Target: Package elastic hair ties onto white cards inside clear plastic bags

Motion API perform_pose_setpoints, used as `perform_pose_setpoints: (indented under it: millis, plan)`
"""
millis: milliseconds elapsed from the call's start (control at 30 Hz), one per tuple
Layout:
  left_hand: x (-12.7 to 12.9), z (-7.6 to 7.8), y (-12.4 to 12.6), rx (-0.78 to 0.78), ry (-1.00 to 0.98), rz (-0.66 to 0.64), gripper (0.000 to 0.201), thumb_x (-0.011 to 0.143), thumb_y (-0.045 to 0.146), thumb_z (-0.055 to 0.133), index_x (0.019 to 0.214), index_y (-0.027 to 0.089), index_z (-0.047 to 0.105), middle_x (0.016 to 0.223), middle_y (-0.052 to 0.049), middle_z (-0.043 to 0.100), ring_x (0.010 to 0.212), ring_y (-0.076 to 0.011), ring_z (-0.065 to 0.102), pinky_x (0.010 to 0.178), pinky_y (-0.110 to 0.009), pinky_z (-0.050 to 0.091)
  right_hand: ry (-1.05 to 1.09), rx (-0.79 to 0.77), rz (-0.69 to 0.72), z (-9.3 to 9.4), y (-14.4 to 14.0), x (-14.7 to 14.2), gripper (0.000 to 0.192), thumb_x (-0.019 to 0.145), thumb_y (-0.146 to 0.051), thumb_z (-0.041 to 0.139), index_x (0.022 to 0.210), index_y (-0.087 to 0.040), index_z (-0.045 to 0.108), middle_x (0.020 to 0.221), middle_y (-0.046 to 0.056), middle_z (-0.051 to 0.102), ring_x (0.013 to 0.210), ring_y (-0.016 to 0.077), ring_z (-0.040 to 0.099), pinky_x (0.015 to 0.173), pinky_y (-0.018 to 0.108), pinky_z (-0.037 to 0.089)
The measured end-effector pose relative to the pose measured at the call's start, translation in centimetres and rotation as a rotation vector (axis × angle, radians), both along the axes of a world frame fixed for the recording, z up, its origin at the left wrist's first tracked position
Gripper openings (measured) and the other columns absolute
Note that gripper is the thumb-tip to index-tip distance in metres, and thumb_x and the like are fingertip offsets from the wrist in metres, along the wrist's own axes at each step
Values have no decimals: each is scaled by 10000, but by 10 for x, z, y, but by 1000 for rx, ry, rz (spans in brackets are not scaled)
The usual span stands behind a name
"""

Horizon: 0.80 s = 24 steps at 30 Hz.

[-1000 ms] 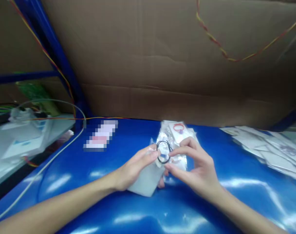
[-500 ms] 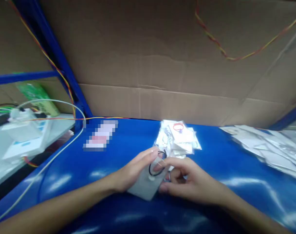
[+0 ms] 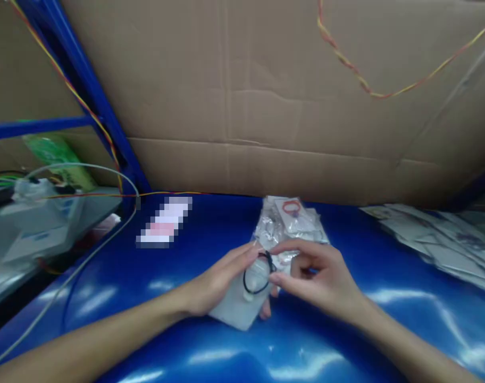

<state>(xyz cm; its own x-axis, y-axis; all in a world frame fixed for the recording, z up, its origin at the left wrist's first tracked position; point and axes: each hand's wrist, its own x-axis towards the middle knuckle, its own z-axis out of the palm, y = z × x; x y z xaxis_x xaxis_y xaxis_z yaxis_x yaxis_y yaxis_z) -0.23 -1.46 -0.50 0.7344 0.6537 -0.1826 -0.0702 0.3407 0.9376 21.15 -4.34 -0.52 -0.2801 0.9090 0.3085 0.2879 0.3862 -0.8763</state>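
We note the left hand [image 3: 214, 284] pinning the white card [image 3: 242, 303] flat on the tabletop [image 3: 147, 319], steadying it; the right hand [image 3: 322, 279], at 3 o'clock, apparently pinches the black cord loop [image 3: 258, 276] between closed fingers [image 3: 275, 277].

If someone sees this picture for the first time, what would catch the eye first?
Probably the glossy blue table and the two hands at its centre: the left hand steadies a small white card while the right hand pinches a black cord loop over it. Just behind lies a pile of clear packets, before a cardboard wall.
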Motion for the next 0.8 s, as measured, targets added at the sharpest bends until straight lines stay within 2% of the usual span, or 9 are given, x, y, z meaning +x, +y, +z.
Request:
perform_pose_setpoints:
  millis: [100,233,333,400,467,567,633,700,800]
  plan:
    - [-1,-4,2,13,15,-12,551,945,700,466,999,168,603,746,-131,771,624,-224,717,625,-301,563,2,62,35,-4,2,-2,280,812,-354,824,1010,-160,786,461,-71,533,385,64,394,415,193,308]
    - [-1,-7,3,45,6,-49,523,969,689,414,964,189,566,752,-133,768,636,-226,706,635,-307,548,32,110,47,-7,2,-4,198,845,-322,789,966,-165,798,495,-38,588,405,75,411,420,201,321]
    - [-2,-7,3,74,29,-22,503,972,687,414,955,207,565,748,-86,746,657,-218,684,644,-306,535,-9,-78,174,-5,-1,-4,257,879,-354,758,1079,-192,767,570,-9,680,423,85,465,430,192,360]
    - [-4,-7,4,176,73,76,487,957,669,487,922,202,622,838,-70,734,773,-215,674,745,-312,541,-30,-274,279,-3,-4,-3,348,903,-394,727,1197,-209,712,694,27,754,440,92,520,447,192,418]
    - [-6,-7,4,288,130,195,475,919,657,575,908,197,696,971,-70,728,944,-232,649,888,-318,519,-33,-419,347,-1,-5,-3,440,884,-439,740,1259,-218,671,762,37,764,447,97,559,444,190,445]
    - [-6,-4,4,322,170,238,481,878,670,625,950,212,750,1068,-69,731,1093,-271,612,1017,-349,469,-66,-483,394,1,-6,-2,464,855,-448,769,1244,-215,671,631,-23,672,439,104,582,442,175,440]
    - [-5,0,3,318,156,206,482,873,680,623,937,218,747,1052,-61,738,1084,-269,622,1015,-343,474,-91,-487,417,3,-6,-3,417,851,-427,777,1190,-203,684,576,-47,628,431,95,567,441,162,427]
    - [-4,3,1,319,130,174,498,866,694,623,917,211,732,1032,-61,738,1049,-255,641,981,-320,494,-72,-471,419,4,-5,-3,348,869,-416,759,1123,-187,696,639,-15,691,443,85,564,448,161,437]
    - [-3,3,0,208,83,91,527,870,711,603,979,202,685,922,-69,749,860,-230,696,796,-301,553,7,-373,336,7,-4,-4,276,910,-412,709,1023,-160,721,723,40,760,456,88,580,450,174,450]
